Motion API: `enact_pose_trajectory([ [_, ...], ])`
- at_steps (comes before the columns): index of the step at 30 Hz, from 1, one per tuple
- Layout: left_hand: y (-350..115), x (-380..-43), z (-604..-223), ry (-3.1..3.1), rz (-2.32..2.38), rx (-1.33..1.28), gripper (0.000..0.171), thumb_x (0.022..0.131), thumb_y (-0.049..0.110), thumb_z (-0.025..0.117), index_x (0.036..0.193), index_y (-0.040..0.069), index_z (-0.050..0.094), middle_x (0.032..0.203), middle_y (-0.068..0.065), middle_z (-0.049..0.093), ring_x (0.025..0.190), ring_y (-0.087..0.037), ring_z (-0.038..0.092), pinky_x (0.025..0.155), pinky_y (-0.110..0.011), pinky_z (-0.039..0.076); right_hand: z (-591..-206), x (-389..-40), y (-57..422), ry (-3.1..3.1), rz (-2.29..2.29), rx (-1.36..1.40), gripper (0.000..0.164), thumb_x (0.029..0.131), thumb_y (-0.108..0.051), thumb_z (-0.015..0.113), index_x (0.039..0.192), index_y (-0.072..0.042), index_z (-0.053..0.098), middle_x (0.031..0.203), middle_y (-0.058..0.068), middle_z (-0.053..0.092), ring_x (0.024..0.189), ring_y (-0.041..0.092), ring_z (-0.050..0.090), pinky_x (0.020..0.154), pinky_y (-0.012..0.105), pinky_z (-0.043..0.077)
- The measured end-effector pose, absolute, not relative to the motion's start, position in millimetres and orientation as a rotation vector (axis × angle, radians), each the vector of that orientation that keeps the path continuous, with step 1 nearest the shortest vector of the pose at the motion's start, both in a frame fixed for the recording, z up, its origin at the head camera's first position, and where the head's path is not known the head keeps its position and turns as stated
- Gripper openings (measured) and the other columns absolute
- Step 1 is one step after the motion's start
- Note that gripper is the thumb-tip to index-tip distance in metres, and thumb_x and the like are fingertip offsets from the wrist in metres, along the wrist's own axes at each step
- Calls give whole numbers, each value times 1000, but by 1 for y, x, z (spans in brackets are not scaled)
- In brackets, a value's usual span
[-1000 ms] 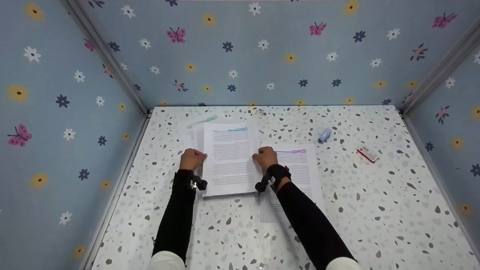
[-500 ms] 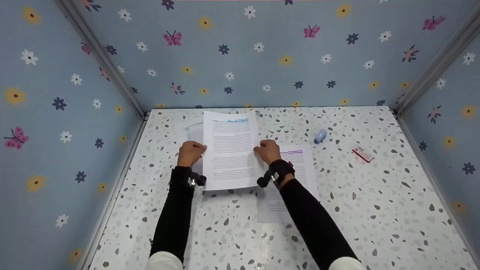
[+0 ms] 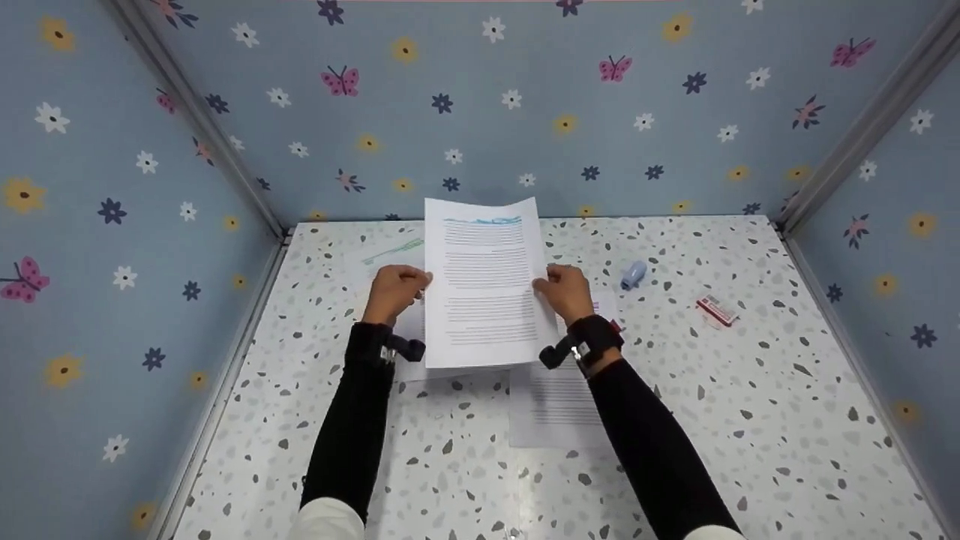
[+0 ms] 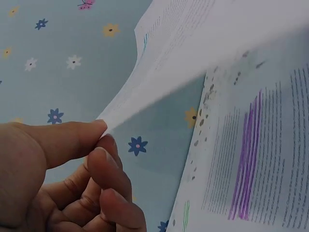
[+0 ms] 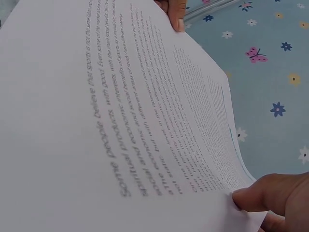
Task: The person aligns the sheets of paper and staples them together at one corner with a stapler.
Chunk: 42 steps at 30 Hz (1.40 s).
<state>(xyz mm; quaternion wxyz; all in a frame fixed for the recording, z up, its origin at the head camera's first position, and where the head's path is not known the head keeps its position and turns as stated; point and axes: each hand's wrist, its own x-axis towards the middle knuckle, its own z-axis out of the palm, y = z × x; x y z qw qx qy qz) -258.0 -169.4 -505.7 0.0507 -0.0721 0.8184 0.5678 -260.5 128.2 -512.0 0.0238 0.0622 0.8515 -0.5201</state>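
A printed sheet of paper [image 3: 487,300] with a blue highlighted line near its top is held up above the table, its surface slightly bowed. My left hand [image 3: 396,291] pinches its left edge between thumb and forefinger, as the left wrist view shows with the paper's edge [image 4: 116,113] in the fingertips. On the opposite edge, my right hand [image 3: 566,292] pinches with the thumb on the printed face [image 5: 159,121]. Behind and left lies a sheet with green marking [image 3: 394,251]. Under my right forearm lies a sheet with purple marking [image 3: 559,420], partly covered.
On the speckled table [image 3: 450,480], a light blue capped object [image 3: 634,274] lies right of the papers. Farther right is a small red and white box-like item [image 3: 718,310]. Flower-patterned walls [image 3: 480,97] enclose the back and both sides.
Both hands have lifted the blue-marked sheet off the papers and carried it up and slightly right. The green-marked and purple-marked sheets have stayed on the table.
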Motion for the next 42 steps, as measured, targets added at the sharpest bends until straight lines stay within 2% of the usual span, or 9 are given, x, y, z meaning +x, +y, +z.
enact_pose_trajectory([
  [2,-165,-256,-504,2455,1782,-186,24,100,19,66,112,-2,70,98,-12,69,82,-23,61,74,-33,47,-509,-256,136,2619,-1635,180,38,95,-13,66,129,4,66,116,20,69,101,29,65,87,40,51],
  [7,-151,-250,-499,2362,1862,-113,24,100,18,67,113,-1,69,94,-9,69,79,-20,59,71,-29,47,-500,-243,158,2614,-1687,162,31,96,-13,67,123,3,70,109,19,71,96,29,66,84,39,51],
  [10,-141,-249,-492,2328,1897,-65,23,100,19,67,112,-1,70,93,-12,68,79,-22,59,70,-30,46,-493,-237,171,2608,-1746,161,29,96,-11,66,121,3,71,106,20,72,93,28,66,81,37,50],
  [15,-123,-249,-483,2293,1917,8,21,99,20,68,108,0,71,91,-17,67,76,-23,58,68,-30,46,-485,-229,191,2595,-1779,209,32,97,-11,66,126,5,67,110,21,71,96,28,66,82,35,50],
  [19,-108,-250,-481,2272,1920,70,20,99,19,69,103,0,71,86,-16,67,73,-22,57,68,-30,46,-483,-222,207,2614,-1761,248,36,98,-12,65,130,6,64,114,23,69,98,29,66,83,36,50],
  [22,-98,-249,-483,2273,1905,112,19,99,19,69,101,1,72,83,-13,66,72,-22,56,68,-31,45,-484,-217,219,2629,-1768,262,37,98,-11,65,130,7,63,114,24,69,96,29,66,81,34,50],
  [29,-72,-246,-494,2216,1893,138,19,98,18,70,103,1,73,89,-17,68,76,-24,60,73,-35,49,-494,-205,243,2665,-1741,330,37,97,-10,65,130,8,63,114,24,69,93,26,66,76,28,50],
  [34,-54,-245,-507,2185,1845,136,18,97,16,71,101,-1,75,86,-12,69,71,-17,61,68,-29,49,-506,-197,260,2663,-1706,409,38,97,-10,65,130,8,63,115,26,69,93,26,65,75,27,49],
  [42,-34,-241,-534,2244,1675,87,17,96,19,71,95,3,78,85,-7,71,69,-15,63,59,-24,44,-530,-188,276,2676,-1618,480,38,97,-12,64,129,8,64,114,25,69,96,27,65,78,29,47],
])
